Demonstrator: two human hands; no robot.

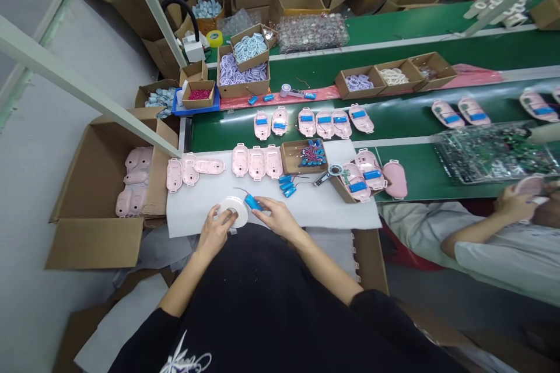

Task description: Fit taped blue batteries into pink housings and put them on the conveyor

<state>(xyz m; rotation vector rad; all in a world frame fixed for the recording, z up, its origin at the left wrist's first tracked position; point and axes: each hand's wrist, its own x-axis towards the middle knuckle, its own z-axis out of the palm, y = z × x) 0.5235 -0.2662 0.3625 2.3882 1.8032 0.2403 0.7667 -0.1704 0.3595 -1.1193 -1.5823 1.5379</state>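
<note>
Well, from the head view everything sits close together in the lower middle of the frame. The left hand point(217, 226) lies on the white roll point(234, 210), fingers curled over its near edge and closed on it. It presses the roll flat on the white sheet point(332, 210), I would say so that it cannot skid. The right hand point(276, 217) is closed to a pinch on a blue cell point(252, 203), whose end touches the roll's right side. A thin wire trails up and left from it.

Just above and right of that hand lie loose cells point(286, 185). Above those is a small cardboard box point(306, 156) full of more, likely kept there for a short reach. Pink shells point(257, 162) stand in a row left of the box. At the left of the frame a big carton point(131, 183) holds more shells. On the green belt point(394, 122) in the upper half, shells carrying blue cells lie spaced out. At the right edge a co-worker's hand point(511, 203) holds something pink.
</note>
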